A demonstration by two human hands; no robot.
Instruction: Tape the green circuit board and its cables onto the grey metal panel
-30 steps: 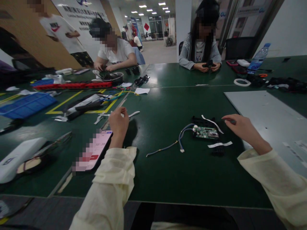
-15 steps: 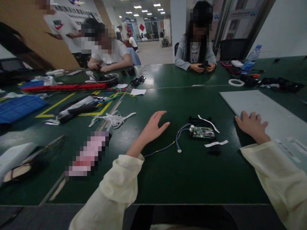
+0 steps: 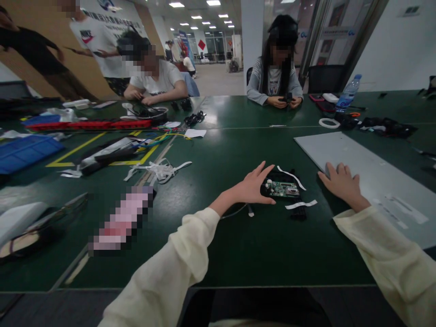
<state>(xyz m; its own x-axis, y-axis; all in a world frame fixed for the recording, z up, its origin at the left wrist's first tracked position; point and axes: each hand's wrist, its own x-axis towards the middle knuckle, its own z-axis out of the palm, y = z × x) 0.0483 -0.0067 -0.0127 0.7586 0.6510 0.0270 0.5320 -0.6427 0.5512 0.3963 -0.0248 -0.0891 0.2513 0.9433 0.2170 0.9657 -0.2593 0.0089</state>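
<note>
While the left forearm (image 3: 175,252) is angled toward two o'clock, the left grip (image 3: 250,188) is spread, with fingers above and thumb below the left end of the circuit board (image 3: 283,189); whether contact is made cannot be told. At that grip's three o'clock, the board is seen above the surface (image 3: 245,259), edged by black parts (image 3: 299,213) and by two white strips (image 3: 301,205). At the board's three o'clock, the right grip (image 3: 341,185) is placed palm down, fingers fanned, over the grey panel's edge (image 3: 378,181), its forearm pointed toward ten-thirty.
</note>
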